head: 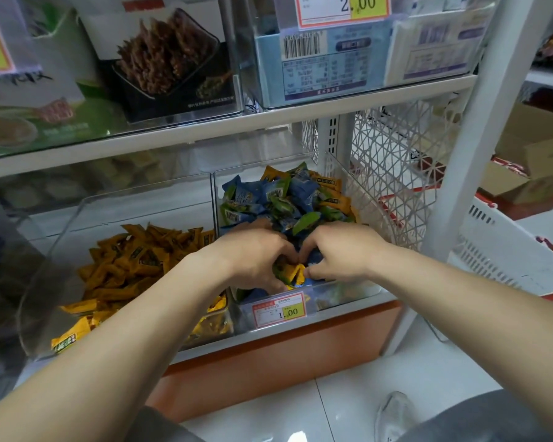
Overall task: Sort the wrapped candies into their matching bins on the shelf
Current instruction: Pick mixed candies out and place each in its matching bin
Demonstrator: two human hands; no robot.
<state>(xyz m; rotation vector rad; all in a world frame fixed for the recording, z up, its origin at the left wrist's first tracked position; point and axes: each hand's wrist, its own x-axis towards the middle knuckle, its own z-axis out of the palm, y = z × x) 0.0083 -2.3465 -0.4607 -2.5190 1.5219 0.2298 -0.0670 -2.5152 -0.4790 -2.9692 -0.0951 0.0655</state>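
The white shelf [205,135] carries two clear bins side by side on its lower level. The left bin [77,218] holds only yellow wrapped candies [134,263]. The right bin [358,293] is heaped with blue and green candies [268,199], and a few yellow ones show along its far right edge. A price label [280,311] hangs on its front wall.

Both hands are down in the front of the right bin, knuckles nearly touching, cupped around a small bunch of stray yellow candies [289,272]. The left hand [256,256] has its grip clamped on that bunch, fingers curled over it and thumb underneath. The right hand [342,250] has its fingers curled into the pile against the same bunch, but whether its grip has closed on a wrapper I cannot tell.

The bunch sits between the two hands and is crumpled together, so no single long axis can be read. Its matching bin lies directly to the left, just across the shared wall. The left hand is the nearer one, so the carry across looks like its job, lifting over the wall.
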